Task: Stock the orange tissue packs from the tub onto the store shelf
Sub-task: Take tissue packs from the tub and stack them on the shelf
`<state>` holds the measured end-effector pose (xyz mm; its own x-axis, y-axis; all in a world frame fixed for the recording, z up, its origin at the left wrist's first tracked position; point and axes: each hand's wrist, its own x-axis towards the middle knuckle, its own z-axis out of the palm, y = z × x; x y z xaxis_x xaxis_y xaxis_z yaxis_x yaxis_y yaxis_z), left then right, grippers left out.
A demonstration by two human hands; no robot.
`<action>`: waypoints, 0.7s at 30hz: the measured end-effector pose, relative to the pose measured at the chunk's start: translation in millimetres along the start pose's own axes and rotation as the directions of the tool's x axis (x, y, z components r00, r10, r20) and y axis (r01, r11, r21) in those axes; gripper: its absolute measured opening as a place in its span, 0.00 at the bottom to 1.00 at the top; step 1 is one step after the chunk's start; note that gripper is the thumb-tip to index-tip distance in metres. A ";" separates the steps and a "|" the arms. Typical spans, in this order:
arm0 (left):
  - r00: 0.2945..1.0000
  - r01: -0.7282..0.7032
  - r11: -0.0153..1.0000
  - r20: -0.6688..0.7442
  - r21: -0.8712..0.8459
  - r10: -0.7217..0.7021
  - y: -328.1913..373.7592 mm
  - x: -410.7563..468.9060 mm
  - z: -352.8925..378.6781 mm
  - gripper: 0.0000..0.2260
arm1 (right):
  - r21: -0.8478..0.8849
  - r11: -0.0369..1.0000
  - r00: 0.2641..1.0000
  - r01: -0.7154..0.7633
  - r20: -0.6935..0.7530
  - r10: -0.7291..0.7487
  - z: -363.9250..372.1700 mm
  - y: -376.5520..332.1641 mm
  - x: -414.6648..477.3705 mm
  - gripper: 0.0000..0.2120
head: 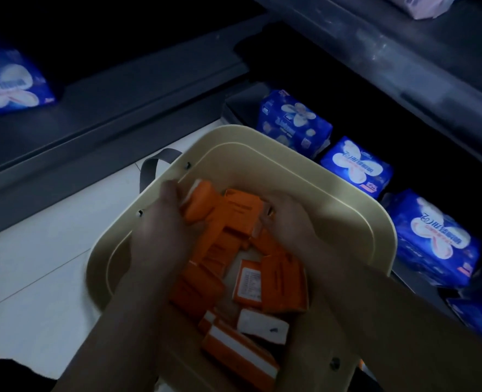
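1. we find the small orange film-wrapped tissue packs [285,281] lying loose and jumbled inside the cream plastic tub [375,216]. the tub stands on the pale tiled floor [36,264] beside the dark grey metal store shelf [120,89]. no orange pack shows on the shelf.
2. the left hand [160,222] is down in the tub, fingers curled round one orange pack [198,200] at the far-left edge of the heap.
3. the right hand [290,222] lies on the heap opposite; blur prevents us telling whether it grips anything.
4. we judge the packs light, soft and squashable, with slick film liable to slip. hold each across its flat faces, or press several together between both palms.
5. glossy blue wrapped packs [355,168] occupy the lower shelf to the right.
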<state>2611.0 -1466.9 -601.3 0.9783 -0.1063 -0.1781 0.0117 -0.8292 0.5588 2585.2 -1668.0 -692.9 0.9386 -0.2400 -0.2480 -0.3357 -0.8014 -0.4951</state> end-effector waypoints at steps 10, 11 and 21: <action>0.980 -0.081 0.958 -0.195 -0.274 0.027 4.2 2.6 -23.4 0.27 | -0.251 0.966 0.998 -0.058 0.013 0.063 46.0 -6.6 19.0 0.32; 0.979 -0.083 0.956 -0.201 -0.280 0.026 2.9 3.5 -23.2 0.28 | -0.274 0.959 0.996 -0.077 0.011 0.083 48.3 -8.3 18.0 0.31; 0.974 -0.106 0.972 -0.216 -0.208 0.060 10.7 1.4 -31.7 0.26 | 0.068 0.985 0.982 -0.156 0.119 0.147 27.3 -14.0 6.4 0.18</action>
<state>2619.1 -1458.6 -569.8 0.9988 -0.0345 0.0352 -0.0493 -0.6810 0.7306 2593.7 -1643.3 -710.3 0.8626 -0.2885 -0.4156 -0.4828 -0.7150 -0.5057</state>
